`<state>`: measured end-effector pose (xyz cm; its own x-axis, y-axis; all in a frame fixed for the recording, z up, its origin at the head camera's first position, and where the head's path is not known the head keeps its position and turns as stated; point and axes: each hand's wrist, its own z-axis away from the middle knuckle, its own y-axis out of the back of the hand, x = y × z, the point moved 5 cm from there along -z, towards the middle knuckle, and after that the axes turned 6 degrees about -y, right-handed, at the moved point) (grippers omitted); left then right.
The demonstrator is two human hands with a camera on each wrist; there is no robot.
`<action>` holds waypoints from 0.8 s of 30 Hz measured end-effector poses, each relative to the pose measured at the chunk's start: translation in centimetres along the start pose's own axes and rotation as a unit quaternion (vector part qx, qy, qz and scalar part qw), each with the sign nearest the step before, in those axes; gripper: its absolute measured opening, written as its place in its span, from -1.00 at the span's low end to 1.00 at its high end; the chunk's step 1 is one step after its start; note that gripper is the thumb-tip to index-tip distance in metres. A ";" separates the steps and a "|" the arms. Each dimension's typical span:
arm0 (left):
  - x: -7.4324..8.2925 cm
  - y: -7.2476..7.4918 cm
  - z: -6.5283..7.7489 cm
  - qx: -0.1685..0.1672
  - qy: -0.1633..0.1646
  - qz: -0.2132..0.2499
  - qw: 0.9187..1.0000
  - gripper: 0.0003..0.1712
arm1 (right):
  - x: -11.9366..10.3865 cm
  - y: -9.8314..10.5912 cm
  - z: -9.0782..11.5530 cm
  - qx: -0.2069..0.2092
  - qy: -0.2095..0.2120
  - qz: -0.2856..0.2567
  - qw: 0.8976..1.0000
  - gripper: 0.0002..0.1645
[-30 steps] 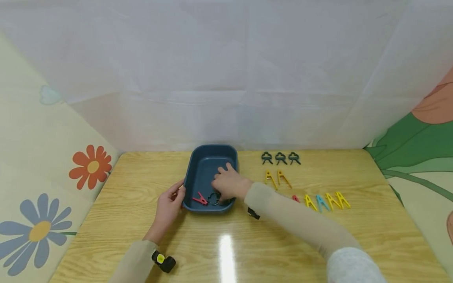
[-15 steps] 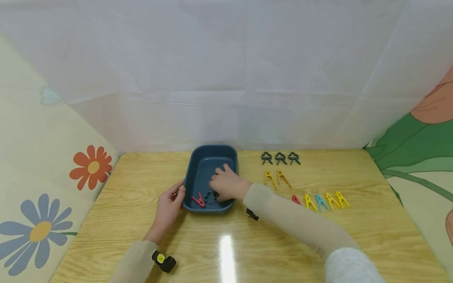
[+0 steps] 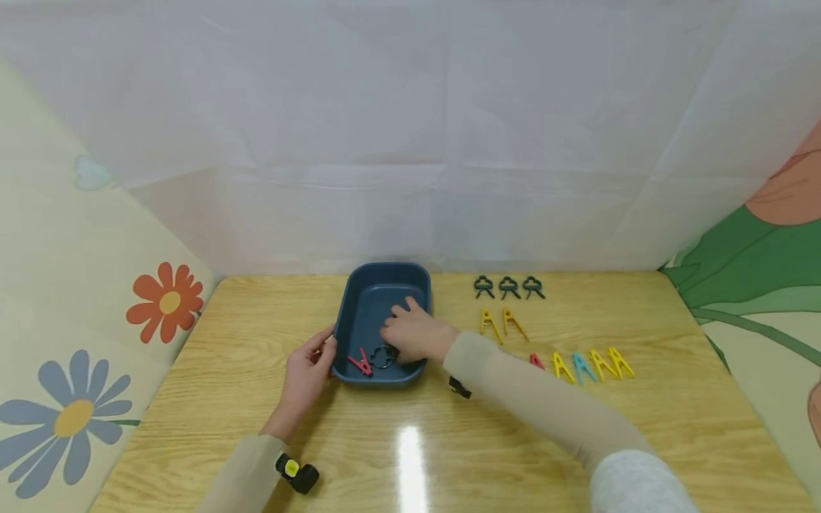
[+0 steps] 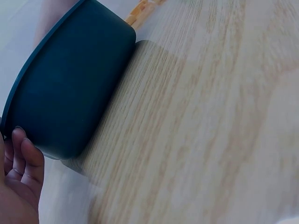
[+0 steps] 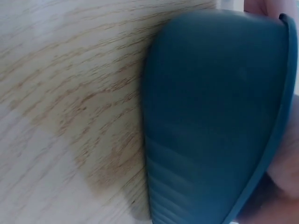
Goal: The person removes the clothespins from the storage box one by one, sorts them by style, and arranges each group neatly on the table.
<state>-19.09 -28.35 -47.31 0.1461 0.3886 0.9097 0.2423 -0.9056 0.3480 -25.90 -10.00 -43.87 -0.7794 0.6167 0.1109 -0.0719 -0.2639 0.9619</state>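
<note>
A dark blue plastic bin (image 3: 372, 306) stands at the back of the wooden table. My left hand (image 3: 306, 374) grips its left wall near the front corner, thumb at the rim and fingers against the outside, as the left wrist view also shows. Over the right rim, my right hand (image 3: 413, 335) reaches down into the bin. Beside its fingers lies a dark green clip (image 3: 383, 358); the fingertips are hidden, so whether they pinch anything does not show. A red clothespin (image 3: 361, 362) lies to the left of the green clip on the bin floor.
Three dark green clips (image 3: 508, 287) form a row at the back right. Two orange-yellow clothespins (image 3: 490, 325) lie nearer. Closer still is a row of red, yellow and blue clothespins (image 3: 582, 368), partly behind my right sleeve. A white sheet (image 3: 410, 178) hangs behind the table.
In the bin, the red clothespin has turned and shifted slightly left, and the green clip has moved a little left. My right hand has shifted slightly; my left hand has stayed put.
</note>
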 end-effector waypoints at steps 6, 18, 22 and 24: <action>0.1 0.0 0.0 -0.006 0.000 -0.005 1.000 -0.59 | 0.3 0.0 0.1 0.015 -0.001 -0.009 1.000 -0.63; 0.3 0.0 0.1 -0.005 0.000 -0.001 1.000 -0.59 | 2.7 1.3 1.4 0.057 -0.022 -0.046 0.997 -0.64; 0.1 0.0 0.0 -0.006 0.003 -0.003 1.000 -0.59 | 4.2 2.4 2.7 0.069 -0.037 -0.072 0.994 -0.63; 0.0 0.0 0.0 -0.008 0.006 -0.006 1.000 -0.58 | 5.1 2.8 3.4 0.074 -0.043 -0.087 0.993 -0.62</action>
<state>-19.12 -28.34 -47.35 0.1310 0.3983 0.9079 0.2286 -0.9032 0.3632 -27.96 -5.09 -39.80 -0.7063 0.7064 -0.0457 -0.1041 -0.0398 0.9938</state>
